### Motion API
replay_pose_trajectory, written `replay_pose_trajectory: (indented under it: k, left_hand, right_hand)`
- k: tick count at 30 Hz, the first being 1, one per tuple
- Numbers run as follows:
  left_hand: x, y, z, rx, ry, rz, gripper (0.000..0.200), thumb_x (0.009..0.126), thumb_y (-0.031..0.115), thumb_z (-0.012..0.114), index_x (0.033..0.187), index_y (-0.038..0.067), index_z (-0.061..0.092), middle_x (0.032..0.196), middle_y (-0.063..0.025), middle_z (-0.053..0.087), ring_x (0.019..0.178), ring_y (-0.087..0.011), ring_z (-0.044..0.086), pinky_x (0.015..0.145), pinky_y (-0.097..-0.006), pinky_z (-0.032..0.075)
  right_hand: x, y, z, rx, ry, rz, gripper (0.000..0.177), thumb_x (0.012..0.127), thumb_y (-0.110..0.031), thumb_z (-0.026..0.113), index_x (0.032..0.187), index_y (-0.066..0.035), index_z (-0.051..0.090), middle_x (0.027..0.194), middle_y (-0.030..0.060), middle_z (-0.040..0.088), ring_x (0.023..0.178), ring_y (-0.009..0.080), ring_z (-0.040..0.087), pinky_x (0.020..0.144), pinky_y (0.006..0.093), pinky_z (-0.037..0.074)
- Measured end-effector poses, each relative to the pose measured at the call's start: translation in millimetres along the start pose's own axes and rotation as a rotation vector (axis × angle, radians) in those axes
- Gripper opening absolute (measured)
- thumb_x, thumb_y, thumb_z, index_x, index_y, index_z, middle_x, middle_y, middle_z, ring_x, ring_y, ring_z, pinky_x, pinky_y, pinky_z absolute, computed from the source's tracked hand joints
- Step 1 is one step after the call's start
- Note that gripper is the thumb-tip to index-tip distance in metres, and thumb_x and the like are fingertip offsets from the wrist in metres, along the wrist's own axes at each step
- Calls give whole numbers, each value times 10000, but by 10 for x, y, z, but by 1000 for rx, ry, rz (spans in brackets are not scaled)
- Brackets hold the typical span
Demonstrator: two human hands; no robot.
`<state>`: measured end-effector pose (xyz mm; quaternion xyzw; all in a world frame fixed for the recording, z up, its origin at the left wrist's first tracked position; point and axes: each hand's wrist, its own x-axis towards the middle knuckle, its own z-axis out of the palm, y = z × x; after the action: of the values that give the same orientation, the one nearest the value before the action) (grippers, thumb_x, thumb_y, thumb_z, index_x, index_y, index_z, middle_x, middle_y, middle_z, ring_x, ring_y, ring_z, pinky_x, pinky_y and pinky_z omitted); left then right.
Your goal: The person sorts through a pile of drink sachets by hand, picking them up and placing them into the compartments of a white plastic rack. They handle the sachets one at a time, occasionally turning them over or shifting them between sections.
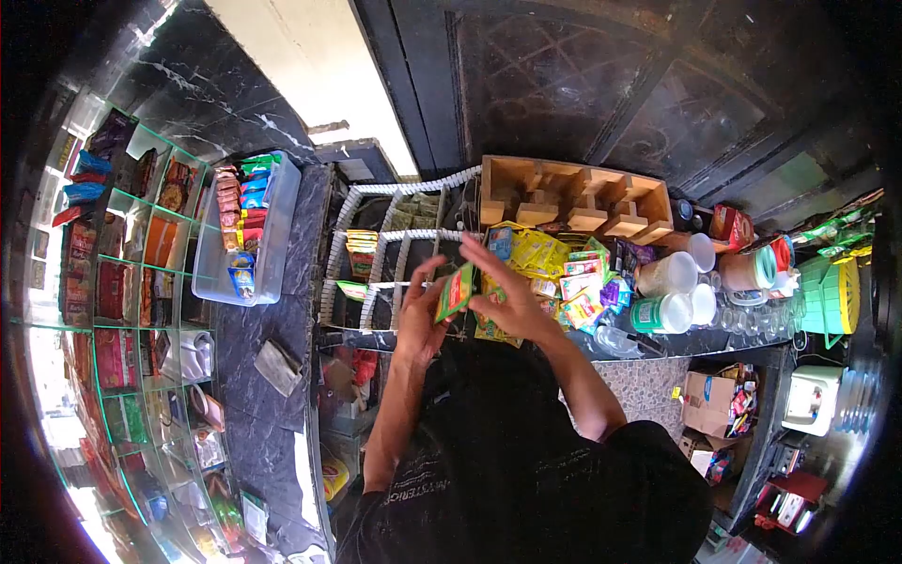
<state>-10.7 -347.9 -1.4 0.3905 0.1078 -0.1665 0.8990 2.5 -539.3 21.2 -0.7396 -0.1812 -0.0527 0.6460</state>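
A green sachet [455, 292] with a red patch sits in my left hand [419, 315], pinched between the thumb and fingers. My right hand [512, 299] is beside it, fingers stretched out and thumb close to the sachet's edge. Beneath both hands is a white-edged divided rack [402, 235]. One of its compartments holds a small stack of yellow and red sachets [361, 242], and a green packet [353, 290] lies in a nearer one. Right of my hands spreads a pile of yellow, green and purple sachets [543, 258].
A wooden compartment box [575, 177] stands behind the pile. Plastic jars [669, 273] and glasses [772, 315] are at the right. On the left counter are a clear bin [282, 230] of packets and a folded grey item [278, 367]. Glass shelves [132, 329] line the far left.
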Motion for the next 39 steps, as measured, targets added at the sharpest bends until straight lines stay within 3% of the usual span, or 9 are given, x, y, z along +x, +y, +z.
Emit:
replay_pose_trajectory:
  k: [2, 5, 6, 12, 21, 29, 31, 36, 39]
  left_hand:
    - [23, -59, -81, 39, -131, -139, 282, 1067, 174, 421, 1311, 90, 536, 1109, -98, 677, 859, -176, 693, 620, -264, 538]
    - [-51, -88, 43, 19, -70, -280, 329, 1082, 232, 377, 1306, 45, 527, 1133, -102, 660, 971, -219, 675, 724, -360, 583]
    - [-91, -96, 127, 106, 2, -262, 399, 1097, 307, 331, 1297, 32, 537, 1155, -99, 658, 1032, -231, 664, 827, -400, 580]
    - [-69, -189, 135, 163, -19, -157, 486, 1092, 392, 388, 1321, -6, 547, 1190, -114, 665, 1071, -238, 663, 954, -428, 541]
    - [0, -89, -1, -42, -84, -179, 474, 1076, 344, 386, 1356, -25, 487, 1286, -186, 624, 1159, -308, 643, 992, -508, 544]
    - [-56, -98, 110, -127, 84, -194, 457, 1089, 350, 376, 1310, -12, 543, 1225, -135, 656, 1104, -266, 664, 985, -423, 535]
    - [-43, -129, 48, -143, 110, -154, 448, 1091, 354, 381, 1303, -1, 553, 1217, -116, 659, 1091, -244, 666, 973, -403, 540]
    - [-118, -69, -34, -10, 25, -96, 336, 1093, 289, 445, 1237, 27, 598, 1147, -79, 688, 1042, -177, 680, 910, -349, 562]
    - [-118, -18, 52, -41, 1, -59, 295, 1090, 251, 458, 1211, 25, 605, 1104, -82, 699, 973, -175, 693, 862, -335, 574]
  right_hand:
    - [64, -23, 11, -168, -133, -282, 414, 896, -241, 737, 1264, -68, 665, 1339, 146, 635, 1288, 308, 570, 1074, 396, 430]
    - [55, 101, 40, -80, -108, -119, 211, 846, -112, 753, 1042, -36, 734, 1215, 128, 674, 1104, 267, 657, 969, 366, 511]
    - [55, 104, 76, -84, -23, -75, 151, 867, -138, 755, 931, -8, 714, 949, 95, 703, 863, 271, 657, 781, 377, 505]
    - [17, 276, 96, -198, 188, 110, 209, 942, -177, 700, 960, 31, 711, 875, 139, 659, 793, 254, 647, 710, 351, 498]
    - [71, 193, -282, -254, 312, 86, 208, 960, -177, 680, 1057, 1, 720, 1001, 133, 696, 897, 233, 666, 806, 341, 515]
    - [-158, -276, 197, -196, -252, -183, 605, 953, -309, 645, 1495, -126, 447, 1519, 187, 447, 1428, 381, 400, 1167, 478, 320]
    - [-77, -174, 163, -735, -359, -280, 635, 963, -411, 615, 1508, -143, 430, 1564, 173, 391, 1474, 392, 315, 1177, 566, 260]
    - [-7, 230, -160, -1027, -102, 134, 577, 999, -437, 563, 1480, -131, 477, 1551, 196, 405, 1459, 415, 330, 1168, 590, 256]
    - [0, 318, -235, -512, 66, 123, 579, 1017, -449, 542, 1475, -99, 484, 1501, 230, 463, 1417, 391, 413, 1166, 515, 302]
